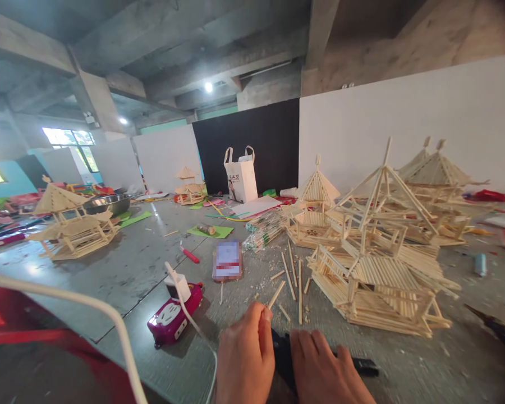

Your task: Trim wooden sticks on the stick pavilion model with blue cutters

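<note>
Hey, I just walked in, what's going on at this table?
A person sits at a grey table scattered with loose wooden sticks. Their left hand pinches a short wooden stick between thumb and fingertips, while their right hand rests on a black tool lying flat on the table. Just beyond the hands stands an unfinished stick pavilion, with several finished-looking ones further back. A magenta power strip with a white plug and cable sits to the left.
</note>
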Motion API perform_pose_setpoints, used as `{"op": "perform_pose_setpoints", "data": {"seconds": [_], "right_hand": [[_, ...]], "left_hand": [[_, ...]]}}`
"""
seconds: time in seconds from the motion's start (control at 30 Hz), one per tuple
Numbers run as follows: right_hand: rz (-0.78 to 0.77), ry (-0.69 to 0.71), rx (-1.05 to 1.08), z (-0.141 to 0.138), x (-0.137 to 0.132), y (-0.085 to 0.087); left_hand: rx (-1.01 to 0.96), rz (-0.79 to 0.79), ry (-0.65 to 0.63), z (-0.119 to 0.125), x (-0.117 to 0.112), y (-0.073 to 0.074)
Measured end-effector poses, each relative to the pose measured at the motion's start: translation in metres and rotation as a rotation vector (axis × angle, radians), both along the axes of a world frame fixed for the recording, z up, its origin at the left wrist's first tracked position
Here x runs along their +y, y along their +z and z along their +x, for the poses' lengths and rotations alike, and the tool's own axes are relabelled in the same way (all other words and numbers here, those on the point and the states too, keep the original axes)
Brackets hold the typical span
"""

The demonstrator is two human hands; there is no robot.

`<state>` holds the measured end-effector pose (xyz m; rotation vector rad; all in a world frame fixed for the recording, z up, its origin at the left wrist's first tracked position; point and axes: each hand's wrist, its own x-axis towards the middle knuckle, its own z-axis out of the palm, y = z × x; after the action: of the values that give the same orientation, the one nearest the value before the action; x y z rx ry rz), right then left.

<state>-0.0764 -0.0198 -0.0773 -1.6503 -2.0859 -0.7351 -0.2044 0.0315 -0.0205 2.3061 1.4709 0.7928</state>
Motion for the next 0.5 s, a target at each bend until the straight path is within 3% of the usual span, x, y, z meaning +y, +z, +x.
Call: {"op": "perform_pose_setpoints", "data": {"seconds": [0.1, 0.17, 0.27, 0.4, 0.5], "right_hand": [[-0.083, -0.064, -0.056, -0.002, 0.000, -0.006], [-0.119, -0.025, -0.011, 0.003, -0.001, -0.001], [-0.157, 0.068, 0.113, 0.017, -0.003, 0.025], [0.073, 0.272, -0.029, 0.038, 0.003, 0.072], [-0.065, 0.389, -0.191, 0.050, 0.009, 0.090]], "left_hand": [[0.069, 0.023, 0.019, 0.000, 0.002, -0.004], [0.112, 0.030, 0.018, -0.001, 0.003, -0.007], [0.140, 0.032, -0.001, -0.001, 0.002, -0.007], [0.091, 0.026, -0.117, -0.002, -0.006, -0.001], [0.022, 0.022, -0.209, -0.002, -0.014, 0.005]]}}
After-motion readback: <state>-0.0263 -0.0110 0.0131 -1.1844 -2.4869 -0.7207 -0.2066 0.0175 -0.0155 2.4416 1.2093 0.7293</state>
